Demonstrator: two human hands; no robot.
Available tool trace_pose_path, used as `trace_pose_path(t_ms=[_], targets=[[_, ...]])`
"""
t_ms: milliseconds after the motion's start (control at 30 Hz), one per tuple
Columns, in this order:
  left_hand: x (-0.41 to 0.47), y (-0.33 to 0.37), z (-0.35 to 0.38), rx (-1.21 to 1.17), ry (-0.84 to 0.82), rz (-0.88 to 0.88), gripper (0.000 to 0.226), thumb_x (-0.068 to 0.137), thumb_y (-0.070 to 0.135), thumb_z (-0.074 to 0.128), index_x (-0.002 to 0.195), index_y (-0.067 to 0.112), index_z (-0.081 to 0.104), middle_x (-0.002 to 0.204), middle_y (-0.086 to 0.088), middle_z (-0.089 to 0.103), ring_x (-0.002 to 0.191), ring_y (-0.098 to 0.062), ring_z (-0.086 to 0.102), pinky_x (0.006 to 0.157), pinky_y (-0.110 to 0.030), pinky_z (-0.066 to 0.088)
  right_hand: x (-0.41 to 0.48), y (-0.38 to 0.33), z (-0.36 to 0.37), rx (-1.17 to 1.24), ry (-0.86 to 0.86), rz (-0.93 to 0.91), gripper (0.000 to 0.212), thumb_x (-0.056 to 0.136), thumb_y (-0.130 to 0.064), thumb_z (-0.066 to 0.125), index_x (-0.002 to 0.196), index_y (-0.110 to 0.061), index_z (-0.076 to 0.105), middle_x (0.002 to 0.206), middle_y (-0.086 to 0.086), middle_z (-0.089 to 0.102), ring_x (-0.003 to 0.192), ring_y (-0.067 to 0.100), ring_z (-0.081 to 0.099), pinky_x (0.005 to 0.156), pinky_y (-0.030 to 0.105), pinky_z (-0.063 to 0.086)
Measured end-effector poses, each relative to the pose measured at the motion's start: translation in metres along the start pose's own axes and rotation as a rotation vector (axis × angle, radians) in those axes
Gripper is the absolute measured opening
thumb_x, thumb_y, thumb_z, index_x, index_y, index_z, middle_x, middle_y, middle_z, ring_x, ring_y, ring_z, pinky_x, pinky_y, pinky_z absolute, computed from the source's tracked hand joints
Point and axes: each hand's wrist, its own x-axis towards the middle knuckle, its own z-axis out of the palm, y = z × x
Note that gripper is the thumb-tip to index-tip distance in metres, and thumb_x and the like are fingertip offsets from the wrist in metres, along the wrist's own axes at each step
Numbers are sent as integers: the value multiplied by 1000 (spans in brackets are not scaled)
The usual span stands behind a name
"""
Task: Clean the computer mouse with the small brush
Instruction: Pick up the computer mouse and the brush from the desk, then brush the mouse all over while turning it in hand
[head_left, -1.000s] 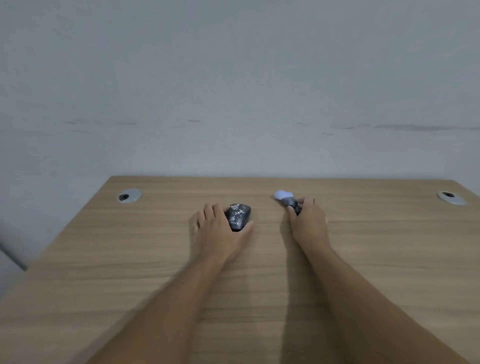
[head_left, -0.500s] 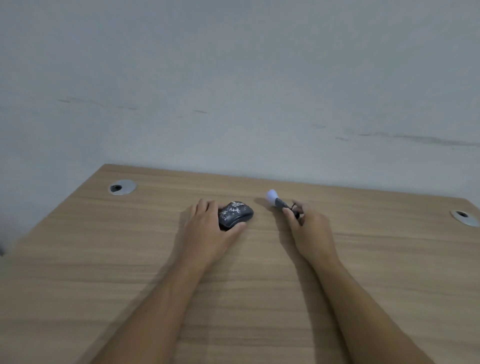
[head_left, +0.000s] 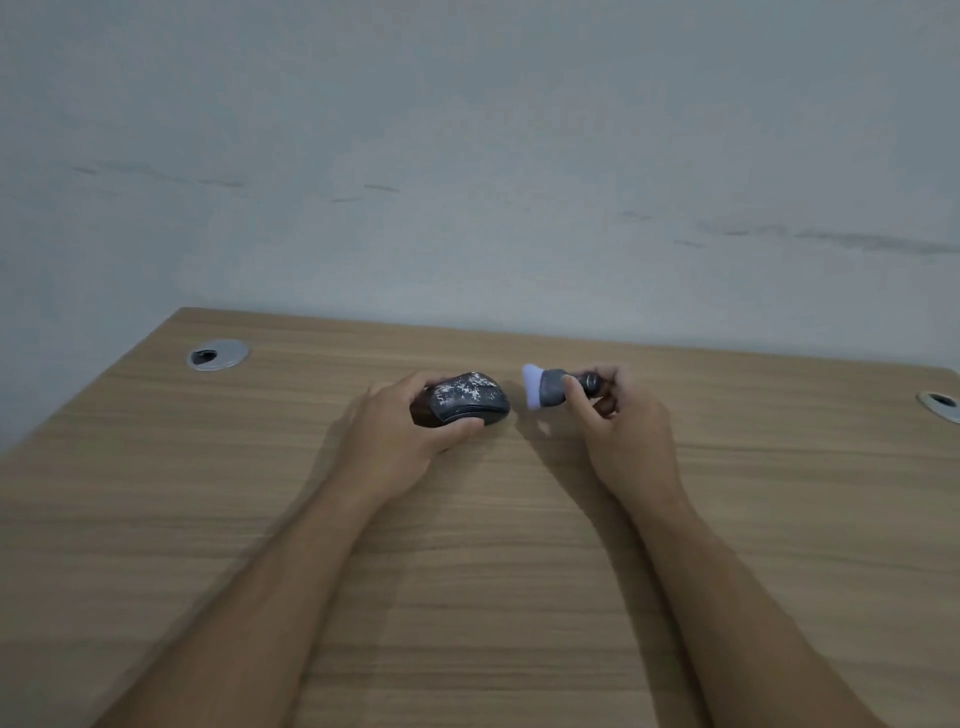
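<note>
A dark grey computer mouse (head_left: 464, 399) speckled with white dust lies on the wooden desk (head_left: 478, 561), its nose turned to the right. My left hand (head_left: 402, 436) grips it from the left, fingers over the far side and thumb along the near side. My right hand (head_left: 621, 423) holds a small brush (head_left: 550, 388) by its dark handle. The pale lilac bristle head points left, a short gap from the mouse's nose and just above the desk. Part of the handle is hidden in my fingers.
A round metal cable grommet (head_left: 217, 355) sits in the desk's far left corner and another (head_left: 939, 404) at the far right edge. A pale grey wall (head_left: 478, 156) rises directly behind the desk.
My left hand has turned the mouse so its nose points right. My right hand has tilted the brush so the bristles face the mouse. The camera view has shifted slightly.
</note>
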Motion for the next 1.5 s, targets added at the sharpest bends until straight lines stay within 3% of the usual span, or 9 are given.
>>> trace_pose_path(t_ms=[167,267,433,633,833,1033,1133,1333,1500], targets=[[1,2,0,-101,-24,16,48,79,41,98,124,36,81,111,16,86,110,-9,80,100,-32,61,-5,-14,3,131,77,-32,8,102,-31,72,106,-24,74,71,-13,64,63,2,56,62,12,41],[2,2,3,-142,-11,30,52,80,37,99,128,31,81,112,13,87,108,-10,81,103,-38,62,-1,-33,6,130,96,-118,13,105,-32,68,107,-21,74,70,-12,62,63,3,56,61,12,40],[5,-1,2,-153,12,62,53,79,43,96,129,37,79,113,11,86,109,-17,80,104,-47,61,1,-51,19,67,47,-174,10,105,-31,68,102,-22,71,64,-17,57,61,-2,57,62,9,38],[6,-6,3,-178,-9,106,56,77,58,92,128,42,77,117,15,84,123,-16,73,111,-49,57,2,-27,25,-28,29,-29,16,104,-32,66,107,-20,75,70,-19,62,66,-12,60,63,2,37],[10,-8,6,-183,-8,104,55,76,58,92,127,46,77,117,15,83,124,-16,72,111,-50,57,8,-49,12,41,61,-54,15,106,-37,63,99,-24,68,63,-12,59,59,2,56,58,14,39],[12,-11,6,-206,-3,77,62,73,63,92,131,46,76,123,9,81,124,-13,73,111,-48,58,-1,-41,24,-24,24,-26,14,103,-34,66,102,-22,73,67,-17,61,64,-6,58,62,6,39],[14,-13,8,-209,-6,72,66,72,68,92,132,46,76,124,6,80,123,-13,74,112,-48,58,3,-38,17,-5,43,12,14,104,-34,64,101,-23,73,70,-16,64,67,-6,59,63,13,37],[12,-10,8,-216,25,65,60,73,54,92,130,40,78,118,9,84,118,-15,76,107,-49,60,2,-60,20,-17,63,-79,10,103,-33,67,95,-28,66,65,-15,61,62,-2,58,59,8,39],[12,-12,6,-206,13,62,65,72,63,92,132,41,77,121,12,84,121,-12,76,109,-48,60,-3,-42,29,-74,55,-8,16,102,-37,64,103,-25,74,73,-17,64,73,13,61,70,25,39]])
